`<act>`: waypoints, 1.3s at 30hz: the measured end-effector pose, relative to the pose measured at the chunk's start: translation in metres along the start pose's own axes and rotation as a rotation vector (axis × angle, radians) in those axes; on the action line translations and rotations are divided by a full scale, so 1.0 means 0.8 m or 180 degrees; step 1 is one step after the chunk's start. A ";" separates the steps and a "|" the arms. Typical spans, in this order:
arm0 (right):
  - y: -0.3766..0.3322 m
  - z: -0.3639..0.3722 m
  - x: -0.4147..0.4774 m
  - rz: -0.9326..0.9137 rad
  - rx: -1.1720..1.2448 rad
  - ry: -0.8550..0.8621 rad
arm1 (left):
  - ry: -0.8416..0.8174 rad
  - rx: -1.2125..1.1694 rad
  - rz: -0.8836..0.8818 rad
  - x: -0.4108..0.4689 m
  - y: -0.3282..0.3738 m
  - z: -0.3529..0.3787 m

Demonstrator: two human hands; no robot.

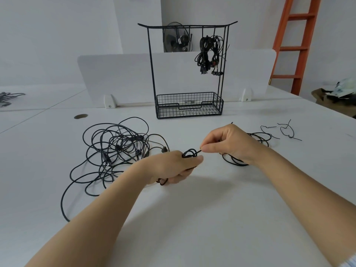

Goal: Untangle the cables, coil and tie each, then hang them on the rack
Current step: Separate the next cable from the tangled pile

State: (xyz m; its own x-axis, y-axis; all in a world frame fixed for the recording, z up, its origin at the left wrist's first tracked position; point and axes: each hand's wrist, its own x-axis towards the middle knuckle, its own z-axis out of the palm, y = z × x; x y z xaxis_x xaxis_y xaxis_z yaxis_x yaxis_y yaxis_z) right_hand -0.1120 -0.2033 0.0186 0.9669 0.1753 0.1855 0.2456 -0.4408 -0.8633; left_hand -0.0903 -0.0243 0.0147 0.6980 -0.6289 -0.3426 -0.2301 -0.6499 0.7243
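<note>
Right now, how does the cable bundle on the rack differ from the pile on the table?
The hung bundle is coiled tight; the pile sprawls in loose crossing loops. The hung bundle dangles from the top of the rack, clear of the table; the pile lies flat on it. Both are black cables.

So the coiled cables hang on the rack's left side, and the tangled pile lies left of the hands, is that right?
Not quite: in the head view the coiled cables hang on the right side of the rack, not the left. The tangled pile is as you say.
</note>
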 end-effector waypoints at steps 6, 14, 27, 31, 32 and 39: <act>-0.001 -0.004 0.000 0.0014 0.0044 0.0174 | 0.0098 -0.0662 0.0240 -0.001 -0.002 -0.002; 0.009 -0.011 0.005 0.0311 0.0191 0.0622 | 0.1502 -0.1737 0.0709 0.015 -0.010 -0.008; -0.003 0.036 0.000 0.0284 -0.0137 -0.0147 | 0.1681 -0.3688 0.0852 0.023 -0.014 -0.009; -0.003 0.034 -0.001 0.0285 -0.0214 -0.0063 | 0.1948 -0.3690 0.0989 0.024 -0.013 -0.008; -0.002 0.033 0.000 0.0290 -0.0203 -0.0044 | 0.1901 -0.3842 0.1037 0.024 -0.012 -0.008; -0.007 0.013 0.001 0.0520 0.0029 -0.0139 | 0.1558 -0.4354 0.0988 0.017 -0.014 -0.020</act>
State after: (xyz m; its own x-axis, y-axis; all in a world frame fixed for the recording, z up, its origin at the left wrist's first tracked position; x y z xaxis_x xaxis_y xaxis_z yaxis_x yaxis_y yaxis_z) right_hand -0.1134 -0.1913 0.0183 0.9899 0.1402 0.0218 0.0845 -0.4587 -0.8846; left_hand -0.0676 -0.0187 0.0114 0.9587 -0.2810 -0.0435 0.1980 0.5501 0.8113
